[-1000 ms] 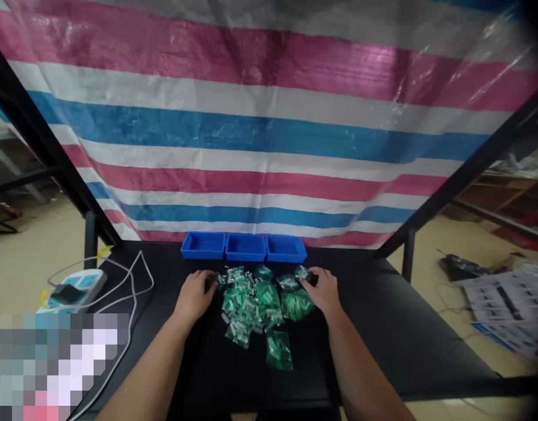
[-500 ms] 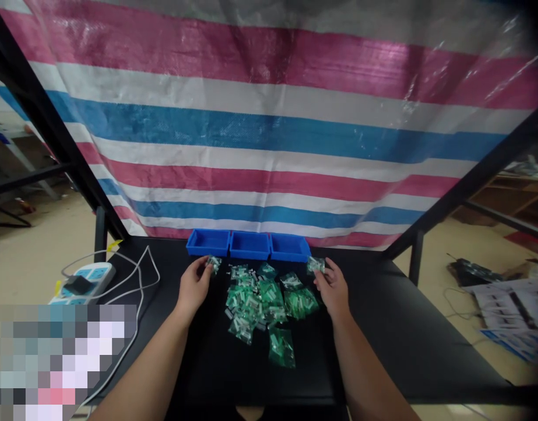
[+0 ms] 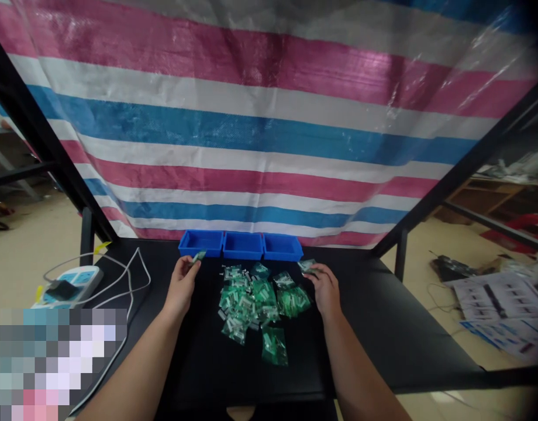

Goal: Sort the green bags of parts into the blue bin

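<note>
Between thumb and fingers, my left hand (image 3: 182, 285) pinches a small clear plastic bag (image 3: 199, 256) in front of the left blue bin (image 3: 202, 244). On the other side, my right hand (image 3: 326, 287) grips another small plastic bag (image 3: 306, 266), just in front of the right blue bin (image 3: 282, 248). What each held bag contains is too small to make out. Between my hands lies a pile of greenish clear bags (image 3: 247, 298) with small pale parts. One green bag (image 3: 275, 346) lies apart, nearer to me.
A middle blue bin (image 3: 242, 245) stands between the other two at the back of the black table (image 3: 383, 327). To the left are a white power strip (image 3: 71, 285) and looping cables. A striped sheet (image 3: 251, 128) hangs behind, held by a black frame.
My view has shifted slightly, so everything sits a little further left. Both hands still hold their bags; the bag in my left hand is now tilted more edge-on.
</note>
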Available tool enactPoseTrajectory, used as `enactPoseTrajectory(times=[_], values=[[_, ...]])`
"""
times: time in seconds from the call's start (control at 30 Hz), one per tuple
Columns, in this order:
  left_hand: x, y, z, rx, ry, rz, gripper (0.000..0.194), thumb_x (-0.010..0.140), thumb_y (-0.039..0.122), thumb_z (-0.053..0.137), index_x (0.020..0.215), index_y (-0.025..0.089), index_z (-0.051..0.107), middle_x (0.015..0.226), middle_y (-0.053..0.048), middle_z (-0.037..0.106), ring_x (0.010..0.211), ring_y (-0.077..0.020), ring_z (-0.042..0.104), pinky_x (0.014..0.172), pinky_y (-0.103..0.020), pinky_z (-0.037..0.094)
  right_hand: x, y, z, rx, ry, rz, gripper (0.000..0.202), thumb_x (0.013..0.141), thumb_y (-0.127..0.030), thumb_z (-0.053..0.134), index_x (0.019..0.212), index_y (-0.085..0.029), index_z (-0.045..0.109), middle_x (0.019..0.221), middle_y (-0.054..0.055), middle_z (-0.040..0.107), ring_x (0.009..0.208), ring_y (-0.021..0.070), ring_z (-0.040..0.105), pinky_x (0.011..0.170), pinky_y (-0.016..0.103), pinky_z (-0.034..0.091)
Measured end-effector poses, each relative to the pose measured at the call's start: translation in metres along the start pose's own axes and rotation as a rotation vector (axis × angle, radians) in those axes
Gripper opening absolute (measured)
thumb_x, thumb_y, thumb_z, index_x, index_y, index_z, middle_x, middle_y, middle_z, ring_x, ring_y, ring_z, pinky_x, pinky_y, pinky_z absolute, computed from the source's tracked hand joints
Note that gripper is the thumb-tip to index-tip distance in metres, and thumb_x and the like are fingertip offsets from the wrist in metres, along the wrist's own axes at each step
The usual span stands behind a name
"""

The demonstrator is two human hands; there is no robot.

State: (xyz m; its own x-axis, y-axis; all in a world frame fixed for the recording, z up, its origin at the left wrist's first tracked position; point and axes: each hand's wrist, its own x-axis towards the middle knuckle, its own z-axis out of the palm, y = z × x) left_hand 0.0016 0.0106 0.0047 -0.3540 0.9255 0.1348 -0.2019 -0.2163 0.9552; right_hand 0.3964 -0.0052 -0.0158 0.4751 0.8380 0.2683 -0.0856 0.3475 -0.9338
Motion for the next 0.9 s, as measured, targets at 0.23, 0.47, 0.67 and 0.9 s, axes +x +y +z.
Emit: enactPoseTrajectory(times=[0.23, 0.47, 0.67, 0.9], values=[[-0.007, 0.009, 0.004, 0.004, -0.132, -0.071, 0.034, 0.081, 0.046, 0.075, 0.085, 0.019, 0.054, 0.068, 0.003, 0.059, 0.056, -0.0099, 0.052, 0.057, -0.022, 0.041, -0.003, -0.004, -0.001, -0.400, -0.091, -0.080, 0.022, 0.080, -0.040, 0.071, 0.085, -0.019, 0.075, 0.088, 0.004, 0.070, 0.071, 0.0186, 0.064, 0.067, 0.031, 0.054], [-0.004, 0.001, 0.004, 0.102, -0.184, -0.078, 0.036, 0.073, 0.041, 0.079, 0.081, 0.018, 0.052, 0.077, -0.002, 0.068, 0.063, -0.0142, 0.064, 0.062, -0.024, 0.047, -0.006, -0.005, 0.014, -0.376, -0.150, -0.144, 0.022, 0.081, -0.040, 0.074, 0.090, -0.021, 0.078, 0.093, 0.007, 0.074, 0.087, 0.0224, 0.068, 0.081, 0.035, 0.054], [-0.001, -0.003, 0.002, 0.169, -0.204, -0.035, 0.032, 0.074, 0.039, 0.078, 0.077, 0.019, 0.053, 0.065, 0.004, 0.058, 0.061, -0.0133, 0.063, 0.062, -0.023, 0.045, 0.000, -0.017, 0.041, 0.010, -0.097, -0.030, 0.033, 0.077, -0.041, 0.079, 0.103, -0.021, 0.077, 0.094, 0.007, 0.074, 0.083, 0.0211, 0.070, 0.084, 0.041, 0.057], [-0.002, -0.002, 0.004, 0.213, -0.229, -0.026, 0.031, 0.075, 0.040, 0.075, 0.077, 0.019, 0.053, 0.064, 0.004, 0.057, 0.061, -0.0136, 0.061, 0.063, -0.024, 0.046, -0.006, -0.020, 0.049, -0.158, -0.275, -0.041, 0.064, 0.079, -0.041, 0.077, 0.138, -0.029, 0.057, 0.131, 0.011, 0.060, 0.099, 0.0240, 0.069, 0.072, 0.035, 0.060]])
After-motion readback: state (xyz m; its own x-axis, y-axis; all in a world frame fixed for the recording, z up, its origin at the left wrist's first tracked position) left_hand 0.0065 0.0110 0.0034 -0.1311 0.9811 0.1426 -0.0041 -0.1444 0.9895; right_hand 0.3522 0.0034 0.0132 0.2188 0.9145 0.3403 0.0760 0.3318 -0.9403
